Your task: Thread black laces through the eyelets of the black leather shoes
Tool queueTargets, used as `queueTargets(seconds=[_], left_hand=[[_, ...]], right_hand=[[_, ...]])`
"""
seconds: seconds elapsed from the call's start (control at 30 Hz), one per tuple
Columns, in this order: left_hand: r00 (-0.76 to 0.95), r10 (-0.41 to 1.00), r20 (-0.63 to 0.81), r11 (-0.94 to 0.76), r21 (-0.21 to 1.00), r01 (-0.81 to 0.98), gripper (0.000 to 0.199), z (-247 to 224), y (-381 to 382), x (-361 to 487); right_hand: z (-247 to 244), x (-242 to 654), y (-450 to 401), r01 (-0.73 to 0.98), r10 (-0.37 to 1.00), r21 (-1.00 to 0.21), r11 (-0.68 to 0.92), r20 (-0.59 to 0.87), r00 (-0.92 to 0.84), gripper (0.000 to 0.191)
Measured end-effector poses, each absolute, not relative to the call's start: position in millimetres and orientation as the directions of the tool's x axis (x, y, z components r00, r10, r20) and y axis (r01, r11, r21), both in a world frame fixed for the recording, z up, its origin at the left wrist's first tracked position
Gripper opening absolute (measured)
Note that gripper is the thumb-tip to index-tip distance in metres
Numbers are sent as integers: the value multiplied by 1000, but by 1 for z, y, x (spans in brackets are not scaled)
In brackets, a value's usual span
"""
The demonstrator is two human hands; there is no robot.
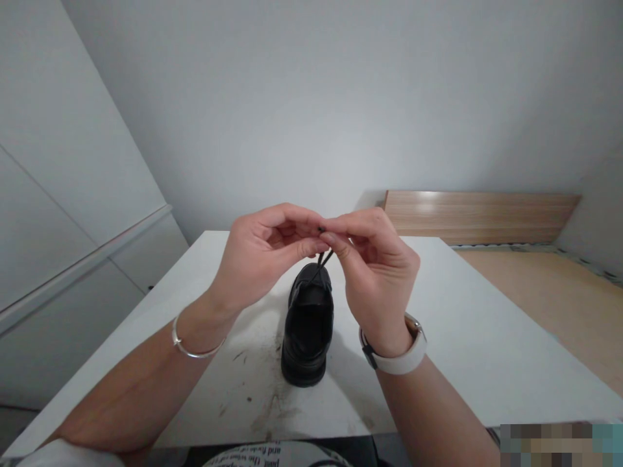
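A black shoe (307,331) stands upright on the white table, its toe pointing away from me and its opening facing up. Dark laces (325,261) rise from its front to my fingertips. My left hand (265,250) pinches the laces between thumb and forefinger, a silver bangle on its wrist. Right against it, fingertips touching, my right hand (374,259) also pinches the laces; a white watch band circles that wrist. Both hands are raised above the shoe's toe. The fingertips partly hide the lace ends.
The white table (467,337) has dark smudges and specks around the shoe. Behind it rises a plain grey wall. A wooden headboard (477,215) and a beige bed surface (530,285) lie at the right. White cabinets (63,214) stand at the left.
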State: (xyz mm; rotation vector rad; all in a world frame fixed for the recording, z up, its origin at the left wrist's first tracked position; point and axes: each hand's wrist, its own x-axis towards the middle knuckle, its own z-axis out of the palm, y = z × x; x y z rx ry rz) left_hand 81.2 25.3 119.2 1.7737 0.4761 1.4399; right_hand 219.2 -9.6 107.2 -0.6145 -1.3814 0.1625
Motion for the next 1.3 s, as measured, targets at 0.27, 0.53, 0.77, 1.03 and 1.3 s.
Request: queueTargets(seconds=[0.27,0.53,0.77,1.03,1.3], left_hand=[[177,804,568,-492,802,-339,28,109,44,66],[227,927,298,-154,855,-495,29,64,72,4],[82,988,129,-87,914,-395,25,18,82,-41],[58,961,271,-264,960,-95,19,11,79,-34],[468,807,360,-570,679,462,15,22,53,4]], right_hand=[[83,249,-2,22,603,-672,740,677,422,9],[27,310,-17,-27,750,-866,499,416,514,21],[-16,344,-29,235,649,-921,313,387,655,30],[-25,341,-27,348,655,-898,267,434,618,31],[-19,313,-26,398,803,-873,282,442,400,25]])
